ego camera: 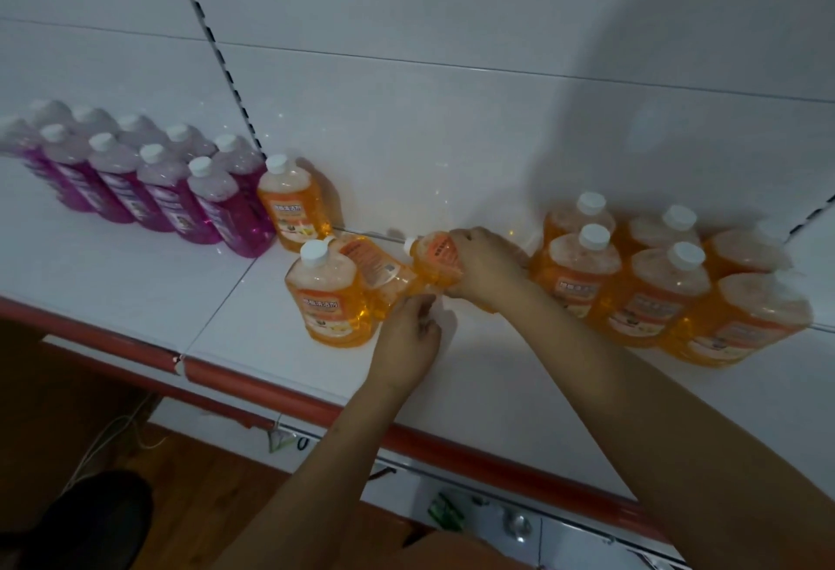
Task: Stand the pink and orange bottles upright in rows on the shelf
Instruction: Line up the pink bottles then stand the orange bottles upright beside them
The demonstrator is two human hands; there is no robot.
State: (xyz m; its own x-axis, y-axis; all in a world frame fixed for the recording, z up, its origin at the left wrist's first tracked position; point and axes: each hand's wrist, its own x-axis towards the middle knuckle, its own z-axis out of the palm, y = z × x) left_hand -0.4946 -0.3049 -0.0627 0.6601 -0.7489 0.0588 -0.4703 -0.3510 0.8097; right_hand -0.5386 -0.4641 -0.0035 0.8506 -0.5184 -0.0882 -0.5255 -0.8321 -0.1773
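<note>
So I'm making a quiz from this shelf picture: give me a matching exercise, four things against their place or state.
Things:
1. pink bottles
2. right hand
3. left hand
4. shelf edge strip

Places or states:
A. red, along the front
B. upright in rows, far left
C. on a tilted orange bottle
D. at the base of a leaning orange bottle

Pairs: 1-B, 2-C, 3-D, 4-A
</note>
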